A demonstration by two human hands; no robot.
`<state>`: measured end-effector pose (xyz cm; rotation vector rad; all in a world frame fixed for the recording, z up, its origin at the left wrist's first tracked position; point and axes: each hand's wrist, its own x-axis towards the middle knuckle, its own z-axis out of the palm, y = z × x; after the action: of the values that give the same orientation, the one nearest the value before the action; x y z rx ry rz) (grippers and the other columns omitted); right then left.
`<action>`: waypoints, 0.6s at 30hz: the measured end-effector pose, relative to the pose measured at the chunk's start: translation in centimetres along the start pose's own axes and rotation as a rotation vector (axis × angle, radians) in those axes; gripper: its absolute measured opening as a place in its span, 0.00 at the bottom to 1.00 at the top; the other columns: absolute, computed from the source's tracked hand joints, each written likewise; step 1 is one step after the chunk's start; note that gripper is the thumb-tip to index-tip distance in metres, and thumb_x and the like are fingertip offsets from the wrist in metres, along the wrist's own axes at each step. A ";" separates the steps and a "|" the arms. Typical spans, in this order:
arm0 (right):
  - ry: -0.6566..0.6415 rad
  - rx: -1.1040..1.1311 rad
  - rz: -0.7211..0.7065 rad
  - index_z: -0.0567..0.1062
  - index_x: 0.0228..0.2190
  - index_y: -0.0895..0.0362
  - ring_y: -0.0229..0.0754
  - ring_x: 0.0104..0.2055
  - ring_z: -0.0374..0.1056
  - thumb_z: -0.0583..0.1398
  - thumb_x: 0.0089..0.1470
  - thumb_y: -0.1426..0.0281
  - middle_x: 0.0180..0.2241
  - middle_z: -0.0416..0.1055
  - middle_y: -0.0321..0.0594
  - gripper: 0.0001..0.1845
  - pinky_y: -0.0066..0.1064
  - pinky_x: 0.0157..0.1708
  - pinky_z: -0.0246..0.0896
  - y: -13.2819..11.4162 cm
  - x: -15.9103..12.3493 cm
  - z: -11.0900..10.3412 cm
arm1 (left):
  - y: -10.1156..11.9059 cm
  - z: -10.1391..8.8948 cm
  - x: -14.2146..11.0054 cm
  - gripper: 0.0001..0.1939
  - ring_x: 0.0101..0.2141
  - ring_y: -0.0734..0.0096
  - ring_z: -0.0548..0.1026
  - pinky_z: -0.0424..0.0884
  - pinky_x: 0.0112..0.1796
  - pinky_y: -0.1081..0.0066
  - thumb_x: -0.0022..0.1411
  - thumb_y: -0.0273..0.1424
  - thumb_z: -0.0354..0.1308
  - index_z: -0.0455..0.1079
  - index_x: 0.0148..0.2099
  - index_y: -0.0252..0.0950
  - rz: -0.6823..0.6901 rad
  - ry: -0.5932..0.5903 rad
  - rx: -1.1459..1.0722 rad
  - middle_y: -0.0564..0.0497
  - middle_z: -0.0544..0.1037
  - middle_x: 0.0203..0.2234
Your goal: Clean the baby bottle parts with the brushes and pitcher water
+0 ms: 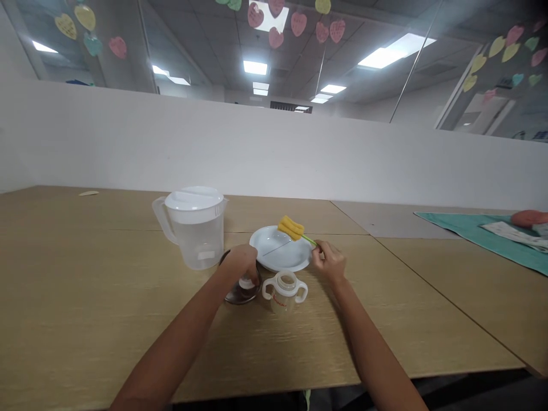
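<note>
My right hand (329,262) is closed around the thin green handle of a yellow sponge brush (291,228). The brush's head hangs over the far part of a white bowl (285,264), which seems to hold clear liquid. My left hand (243,262) reaches down into a dark metal dish (236,298), its fingers closed at a small whitish piece (247,283); its kind is hard to tell under the hand. Just in front of the bowl stands a clear baby bottle (283,299) with two white handles and an open top, between my hands.
A translucent lidded pitcher (201,240) with liquid in it stands behind and left of the metal dish. At the far right a green cloth (466,228) carries paper and a reddish object (528,217). A white wall (274,154) borders the table's back.
</note>
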<state>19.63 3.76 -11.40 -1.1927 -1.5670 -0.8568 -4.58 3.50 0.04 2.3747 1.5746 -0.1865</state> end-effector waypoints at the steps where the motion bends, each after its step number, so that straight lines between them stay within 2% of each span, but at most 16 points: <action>1: 0.005 0.001 -0.003 0.72 0.27 0.59 0.34 0.21 0.63 0.52 0.48 0.76 0.18 0.67 0.34 0.09 0.25 0.23 0.53 0.0 0.0 0.0 | 0.4 -0.3 -0.5 0.16 0.33 0.49 0.74 0.69 0.32 0.63 0.32 0.30 0.68 0.72 0.27 0.29 0.006 0.029 0.058 0.39 0.77 0.28; 4: 0.020 0.010 0.007 0.72 0.30 0.60 0.35 0.23 0.64 0.51 0.49 0.76 0.20 0.69 0.35 0.10 0.24 0.25 0.55 0.0 0.2 0.0 | 2.0 -1.3 -2.7 0.15 0.36 0.53 0.74 0.68 0.34 0.64 0.52 0.36 0.57 0.72 0.37 0.29 0.063 0.154 0.247 0.37 0.76 0.35; 6: 0.025 0.002 0.037 0.72 0.31 0.60 0.36 0.24 0.65 0.50 0.50 0.76 0.22 0.70 0.37 0.11 0.25 0.27 0.56 0.0 0.2 0.1 | 3.2 -1.4 -4.1 0.20 0.36 0.55 0.74 0.67 0.34 0.65 0.59 0.40 0.47 0.71 0.41 0.30 0.171 0.188 0.221 0.39 0.76 0.35; 7: 0.027 -0.010 0.055 0.72 0.32 0.60 0.36 0.25 0.65 0.50 0.50 0.76 0.22 0.70 0.37 0.11 0.25 0.27 0.56 0.1 0.2 0.1 | 3.8 -1.1 -4.6 0.22 0.36 0.56 0.74 0.67 0.34 0.65 0.58 0.43 0.47 0.69 0.44 0.31 0.245 0.159 0.186 0.41 0.75 0.36; 9: 0.033 -0.037 0.089 0.72 0.33 0.60 0.37 0.25 0.65 0.49 0.49 0.77 0.22 0.70 0.37 0.13 0.26 0.27 0.56 0.2 0.1 0.2 | 4.8 -0.1 -4.9 0.26 0.37 0.56 0.73 0.67 0.34 0.66 0.51 0.46 0.55 0.66 0.47 0.33 0.377 0.059 0.156 0.43 0.74 0.39; 11: 0.037 -0.054 0.114 0.72 0.33 0.60 0.37 0.25 0.64 0.48 0.48 0.78 0.23 0.69 0.38 0.14 0.26 0.27 0.56 0.2 0.0 0.3 | 5.5 1.2 -4.6 0.29 0.38 0.57 0.72 0.67 0.35 0.68 0.46 0.41 0.61 0.64 0.48 0.32 0.440 0.014 0.199 0.42 0.73 0.40; 13: 0.036 -0.053 0.133 0.72 0.34 0.60 0.37 0.25 0.64 0.48 0.48 0.78 0.23 0.69 0.39 0.15 0.26 0.27 0.56 0.3 0.0 0.3 | 5.9 2.0 -4.2 0.26 0.39 0.58 0.71 0.66 0.36 0.69 0.46 0.35 0.62 0.64 0.47 0.29 0.461 0.031 0.239 0.42 0.73 0.40; 15: 0.052 -0.044 0.153 0.71 0.35 0.60 0.37 0.26 0.64 0.48 0.48 0.78 0.24 0.69 0.39 0.15 0.27 0.28 0.57 0.2 0.0 0.2 | 5.8 1.8 -3.9 0.24 0.38 0.60 0.71 0.65 0.36 0.70 0.46 0.35 0.62 0.65 0.45 0.30 0.519 0.044 0.191 0.44 0.72 0.39; 18: 0.124 -0.009 0.186 0.70 0.39 0.60 0.39 0.29 0.64 0.48 0.51 0.78 0.26 0.69 0.41 0.16 0.28 0.31 0.59 0.1 0.4 0.2 | 4.8 0.2 -3.8 0.25 0.39 0.64 0.70 0.64 0.39 0.71 0.45 0.41 0.63 0.66 0.45 0.35 0.644 0.106 -0.012 0.49 0.70 0.40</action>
<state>19.62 4.05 -11.04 -1.2465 -1.3309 -0.8006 -1.69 -1.59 1.64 2.7714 0.7678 0.0875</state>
